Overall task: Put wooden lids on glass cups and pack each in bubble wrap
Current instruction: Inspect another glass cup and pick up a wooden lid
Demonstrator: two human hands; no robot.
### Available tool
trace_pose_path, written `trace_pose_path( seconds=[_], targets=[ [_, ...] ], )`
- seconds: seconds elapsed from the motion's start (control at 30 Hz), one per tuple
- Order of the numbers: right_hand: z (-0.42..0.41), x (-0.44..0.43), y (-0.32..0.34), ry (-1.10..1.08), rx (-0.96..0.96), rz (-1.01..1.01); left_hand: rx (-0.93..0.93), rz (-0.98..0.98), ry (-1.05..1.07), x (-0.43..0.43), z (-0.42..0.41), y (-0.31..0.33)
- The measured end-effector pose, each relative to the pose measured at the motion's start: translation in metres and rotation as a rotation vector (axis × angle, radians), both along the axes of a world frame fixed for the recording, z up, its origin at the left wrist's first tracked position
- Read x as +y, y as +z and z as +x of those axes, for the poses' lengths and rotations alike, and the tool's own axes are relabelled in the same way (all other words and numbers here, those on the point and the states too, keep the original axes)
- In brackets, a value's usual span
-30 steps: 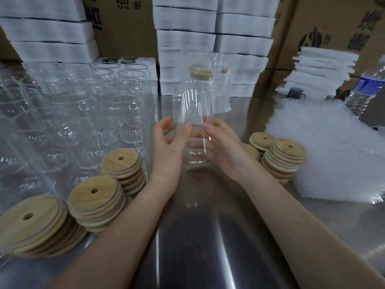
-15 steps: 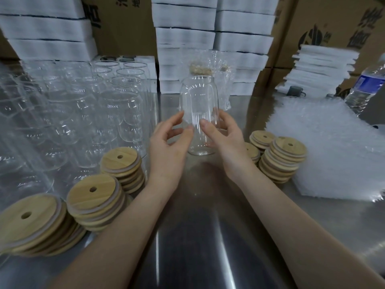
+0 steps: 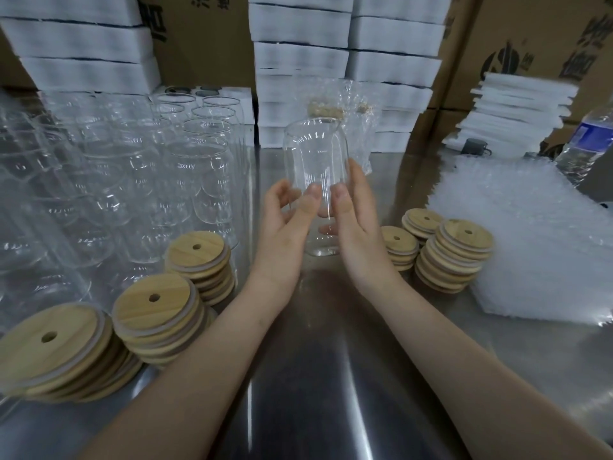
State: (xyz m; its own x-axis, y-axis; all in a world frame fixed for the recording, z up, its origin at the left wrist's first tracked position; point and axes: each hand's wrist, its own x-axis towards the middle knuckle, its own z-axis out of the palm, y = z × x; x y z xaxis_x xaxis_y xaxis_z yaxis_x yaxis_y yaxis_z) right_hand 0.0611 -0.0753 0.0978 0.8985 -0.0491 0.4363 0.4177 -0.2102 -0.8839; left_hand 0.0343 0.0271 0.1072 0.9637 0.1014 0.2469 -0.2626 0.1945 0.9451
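Observation:
A clear glass cup (image 3: pixel 315 154) without a lid is held above the steel table, between my two hands. My left hand (image 3: pixel 282 234) touches its lower left side with thumb and fingertips. My right hand (image 3: pixel 358 227) cups its right side and base. Stacks of round wooden lids with a small hole lie at the left (image 3: pixel 156 310) and at the right (image 3: pixel 454 257). A pile of white bubble wrap (image 3: pixel 537 234) lies to the right. A wrapped cup in bubble wrap (image 3: pixel 351 117) stands behind the held one.
Many bare glass cups (image 3: pixel 132 167) crowd the left of the steel table (image 3: pixel 331 376). White foam boxes (image 3: pixel 331 61) and cardboard cartons stack along the back. A water bottle (image 3: pixel 587 141) stands far right beside a pile of white sheets (image 3: pixel 517 114).
The cup rose from near the table, then settled slightly lower and tilted between my hands; my fingers shifted their hold around its lower part.

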Motion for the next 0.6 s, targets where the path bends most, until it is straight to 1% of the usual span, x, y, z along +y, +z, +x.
trace_pose_path(
  seconds=[0.1, 0.27, 0.4, 0.5, 0.6],
  targets=[
    [-0.004, 0.003, 0.000, 0.021, 0.028, 0.056, -0.008, 0.001, -0.013, -0.001, 0.000, 0.001],
    [-0.009, 0.010, 0.003, 0.131, 0.137, 0.190, 0.010, -0.087, -0.009, 0.004, 0.007, -0.001],
    [-0.010, 0.007, 0.009, 0.179, 0.222, 0.232, 0.032, -0.178, -0.033, 0.007, 0.007, 0.001],
    [-0.010, 0.005, 0.012, 0.263, 0.224, 0.275, 0.046, -0.232, -0.039, 0.008, 0.009, -0.001],
    [-0.009, 0.002, 0.016, 0.335, 0.239, 0.370, 0.109, -0.234, -0.096, 0.009, 0.011, -0.004]
  ],
)
